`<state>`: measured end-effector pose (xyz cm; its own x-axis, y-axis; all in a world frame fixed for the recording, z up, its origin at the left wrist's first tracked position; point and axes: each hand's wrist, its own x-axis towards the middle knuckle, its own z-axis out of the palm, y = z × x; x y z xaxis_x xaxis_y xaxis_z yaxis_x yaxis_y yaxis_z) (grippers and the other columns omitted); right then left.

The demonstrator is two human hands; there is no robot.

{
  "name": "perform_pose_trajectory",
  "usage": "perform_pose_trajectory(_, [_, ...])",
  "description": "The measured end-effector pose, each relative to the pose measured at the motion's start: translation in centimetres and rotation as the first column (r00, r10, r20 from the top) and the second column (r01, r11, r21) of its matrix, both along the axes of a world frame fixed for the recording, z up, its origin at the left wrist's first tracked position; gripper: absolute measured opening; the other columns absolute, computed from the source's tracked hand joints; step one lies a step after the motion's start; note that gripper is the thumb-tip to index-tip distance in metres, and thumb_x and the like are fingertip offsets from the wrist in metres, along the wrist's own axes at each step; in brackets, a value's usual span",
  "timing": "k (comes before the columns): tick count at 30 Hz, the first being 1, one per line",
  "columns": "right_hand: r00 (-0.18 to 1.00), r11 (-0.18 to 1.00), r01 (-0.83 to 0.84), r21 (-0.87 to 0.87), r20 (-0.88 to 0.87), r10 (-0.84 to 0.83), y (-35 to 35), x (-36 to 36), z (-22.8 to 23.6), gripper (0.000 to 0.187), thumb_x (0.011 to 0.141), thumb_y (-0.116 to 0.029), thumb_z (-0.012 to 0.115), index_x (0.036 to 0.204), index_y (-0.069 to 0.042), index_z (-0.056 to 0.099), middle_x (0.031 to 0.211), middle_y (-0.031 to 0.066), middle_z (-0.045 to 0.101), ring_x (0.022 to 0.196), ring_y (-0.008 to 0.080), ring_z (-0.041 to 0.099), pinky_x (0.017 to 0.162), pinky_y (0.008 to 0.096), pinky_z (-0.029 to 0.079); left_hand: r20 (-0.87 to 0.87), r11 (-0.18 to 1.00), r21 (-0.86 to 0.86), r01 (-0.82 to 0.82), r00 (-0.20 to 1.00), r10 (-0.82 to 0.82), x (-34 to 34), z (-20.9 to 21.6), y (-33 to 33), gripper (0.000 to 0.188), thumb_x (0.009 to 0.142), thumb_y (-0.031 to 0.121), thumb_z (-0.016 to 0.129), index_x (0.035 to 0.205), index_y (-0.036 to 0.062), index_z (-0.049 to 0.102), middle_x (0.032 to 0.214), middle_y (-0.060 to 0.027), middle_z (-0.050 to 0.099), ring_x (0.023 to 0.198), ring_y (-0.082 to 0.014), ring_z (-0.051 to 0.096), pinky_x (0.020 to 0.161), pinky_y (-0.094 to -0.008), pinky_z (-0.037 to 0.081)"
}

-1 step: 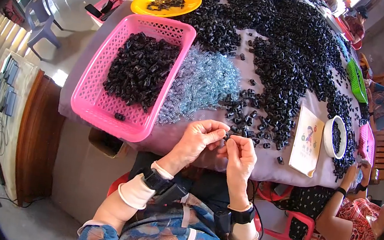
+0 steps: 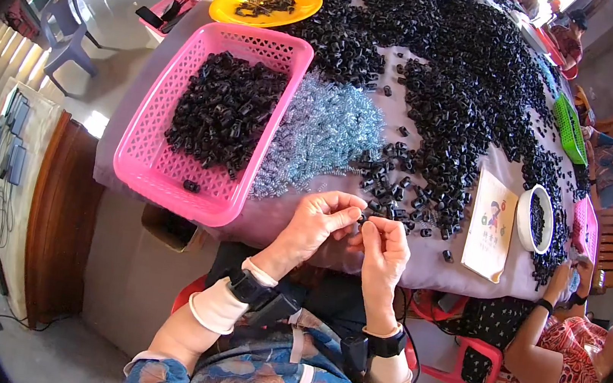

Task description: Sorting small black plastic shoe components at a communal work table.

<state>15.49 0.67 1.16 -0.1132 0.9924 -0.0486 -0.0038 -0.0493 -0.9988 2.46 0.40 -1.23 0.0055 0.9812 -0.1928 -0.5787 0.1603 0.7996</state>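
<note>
My left hand [image 2: 316, 221] and my right hand [image 2: 384, 248] meet over the near edge of the table. The thumb and forefinger of each are pinched together on a small black plastic part [image 2: 361, 217], which the fingertips mostly cover. Just beyond them lie loose black plastic pieces [image 2: 398, 195], short and tube-like. A heap of shiny, pale blue, coil-like pieces [image 2: 329, 129] sits ahead and to the left. Beside that heap stands a pink plastic basket [image 2: 145, 143], partly filled with black pieces [image 2: 224, 112].
A yellow plate [image 2: 225, 9] with dark bits stands behind the basket. To the right are a pale booklet [image 2: 489, 229], a white bowl [image 2: 523, 226] and a green basket [image 2: 568, 132]. Another person [image 2: 554, 352] sits close on my right. A large black heap [image 2: 458, 80] covers the far table.
</note>
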Motion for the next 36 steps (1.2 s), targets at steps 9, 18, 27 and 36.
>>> perform_pose_trajectory(9, [0.994, 0.999, 0.036, -0.024, -0.102, -0.038, -0.1, -0.3, -0.7, 0.005, 0.091, -0.003, 0.056, 0.094, 0.001, 0.055, 0.071, 0.0062, 0.062, 0.063, 0.0105, 0.062, 0.055, 0.0238, 0.052, -0.091, 1.0, 0.002, -0.006, 0.996, 0.006, 0.0, -0.1, -0.2, 0.015, 0.09, 0.009, 0.061, 0.103, 0.0035, 0.064, 0.078, 0.0025, 0.061, 0.063, -0.0037, 0.05, 0.057, -0.0172, 0.041])
perform_pose_trajectory(18, [0.999, 0.991, 0.041, 0.128, -0.028, -0.038, -0.1, -0.1, -1.9, 0.009, 0.084, 0.003, 0.062, 0.087, -0.004, 0.057, 0.085, -0.0021, 0.05, 0.063, 0.0041, 0.05, 0.048, 0.0176, 0.039, -0.152, 0.996, 0.028, 0.08, 0.986, -0.075, -0.3, 0.4, -0.2, 0.016, 0.091, 0.008, 0.058, 0.107, 0.0047, 0.06, 0.077, 0.0009, 0.061, 0.063, -0.0043, 0.053, 0.054, -0.0176, 0.043])
perform_pose_trajectory(27, [0.995, 0.997, -0.064, 0.035, -0.079, 0.066, -0.4, -1.0, -0.6, 0.019, 0.084, 0.002, 0.063, 0.1, -0.002, 0.054, 0.086, -0.0011, 0.054, 0.063, 0.0035, 0.05, 0.056, 0.0175, 0.043, -0.016, 0.994, 0.016, 0.106, 0.994, -0.105, -0.8, -0.6, -0.1, 0.017, 0.091, 0.01, 0.058, 0.108, 0.0046, 0.058, 0.083, -0.0001, 0.062, 0.065, -0.0047, 0.055, 0.053, -0.0177, 0.043])
perform_pose_trajectory(36, [0.966, 0.966, -0.254, 0.049, 0.07, 0.25, 1.4, -0.2, -1.4, 0.03, 0.082, -0.003, 0.065, 0.111, -0.002, 0.057, 0.097, -0.0003, 0.053, 0.073, 0.004, 0.049, 0.056, 0.0163, 0.044, 0.147, 0.987, -0.01, 0.162, 0.976, -0.159, -1.4, -0.2, -0.2, 0.02, 0.09, 0.012, 0.06, 0.109, 0.0083, 0.053, 0.093, -0.0011, 0.061, 0.072, -0.006, 0.057, 0.057, -0.0186, 0.045])
